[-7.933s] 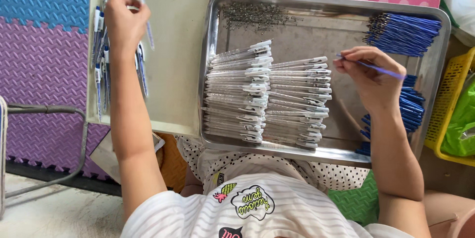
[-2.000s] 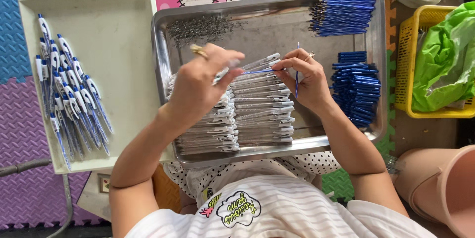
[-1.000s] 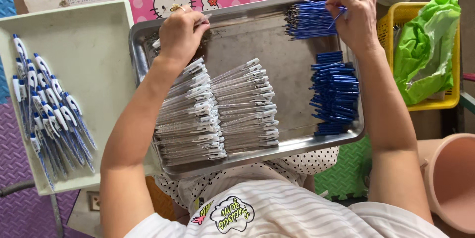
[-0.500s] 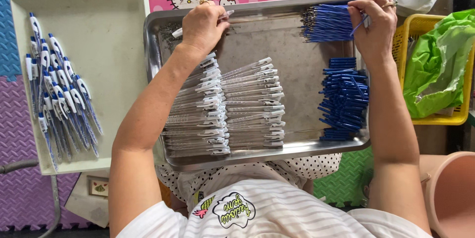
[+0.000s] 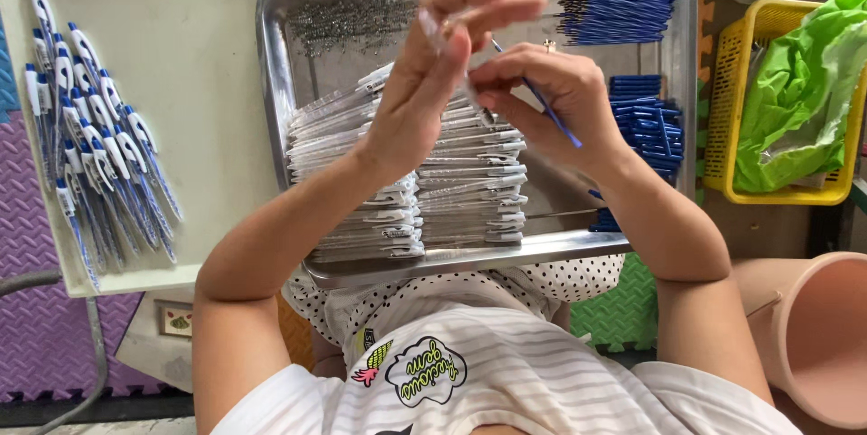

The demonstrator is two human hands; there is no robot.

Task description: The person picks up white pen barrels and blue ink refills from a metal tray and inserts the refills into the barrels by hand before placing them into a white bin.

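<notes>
Purple foam floor mats point(image 5: 36, 345) lie beneath a shallow steel tray point(image 5: 271, 83) holding stacked clear pen barrels point(image 5: 470, 191) and blue refills point(image 5: 623, 6). Above it, the left hand point(image 5: 433, 83) pinches a clear barrel point(image 5: 432, 28), the right hand point(image 5: 551, 101) grips a thin blue refill point(image 5: 542, 101), both hiding part of the stacks.

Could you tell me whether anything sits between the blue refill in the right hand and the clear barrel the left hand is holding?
Nothing visible does: the blue refill in the right hand points at the clear barrel pinched by the left hand, above the steel tray.
</notes>
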